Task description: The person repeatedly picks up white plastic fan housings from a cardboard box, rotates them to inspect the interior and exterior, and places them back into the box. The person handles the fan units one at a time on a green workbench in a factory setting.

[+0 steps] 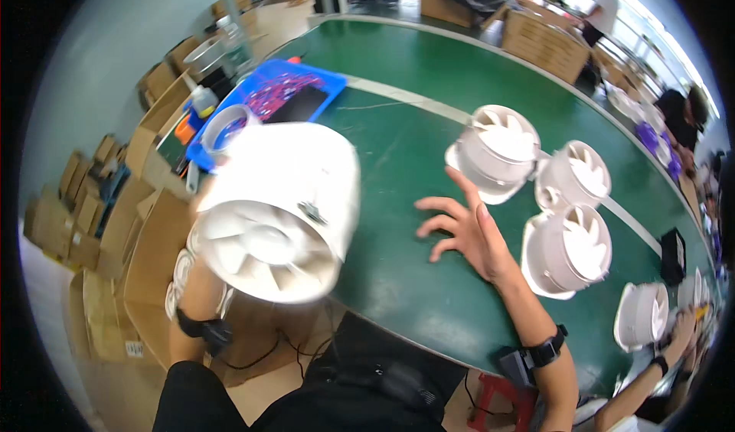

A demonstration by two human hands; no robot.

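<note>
Holding: left hand (pixel 200 195), fingers mostly hidden, clasps a white fan (pixel 279 210) off the worktop (pixel 398 271) edge. Right hand (pixel 463 229) spread open, empty, near three fans (pixel 498 153). Risk: fan may slip from a one-handed grip.

Both forearms bare, no sleeves visible. Left hand (pixel 200 202) mostly hidden; black strap with a small black unit at its wrist. Right hand (pixel 463 229): black wristband with boxy black module below it. Black garment on lap.
</note>
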